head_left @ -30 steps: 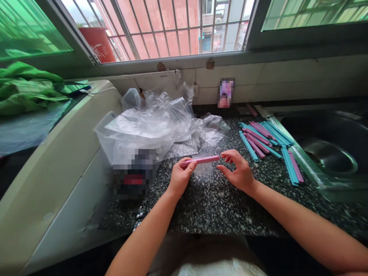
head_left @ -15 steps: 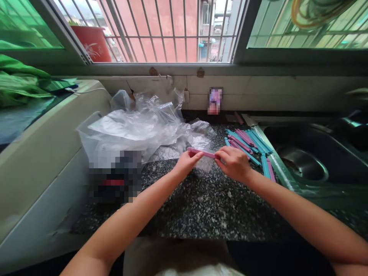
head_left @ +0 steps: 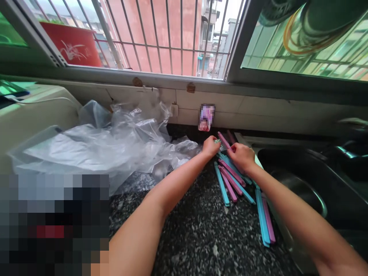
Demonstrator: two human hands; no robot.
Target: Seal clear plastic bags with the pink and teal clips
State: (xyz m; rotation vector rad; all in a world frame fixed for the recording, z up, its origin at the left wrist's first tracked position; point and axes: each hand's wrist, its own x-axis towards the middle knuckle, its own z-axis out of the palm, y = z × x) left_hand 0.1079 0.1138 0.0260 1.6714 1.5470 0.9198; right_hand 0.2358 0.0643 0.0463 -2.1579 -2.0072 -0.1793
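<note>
Both my hands reach to the far edge of the speckled black counter (head_left: 201, 230). My left hand (head_left: 211, 146) and my right hand (head_left: 242, 156) are closed on the two ends of a pink clip stick (head_left: 223, 140), held tilted above a pile of pink and blue clip sticks (head_left: 230, 180). A small clear bag looks pinched by the stick near my left fingers, but it is blurred. More sticks (head_left: 266, 218) lie nearer me, beside the sink.
A heap of clear plastic bags (head_left: 109, 142) covers the counter's left side. A steel sink (head_left: 310, 184) lies at the right. A white appliance (head_left: 34, 111) stands far left. A barred window runs behind, with a small picture (head_left: 205, 117) on the tiled wall.
My hands carried the pink stick away from the counter's middle toward the back right, over the pile of sticks. The view has moved forward and up.
</note>
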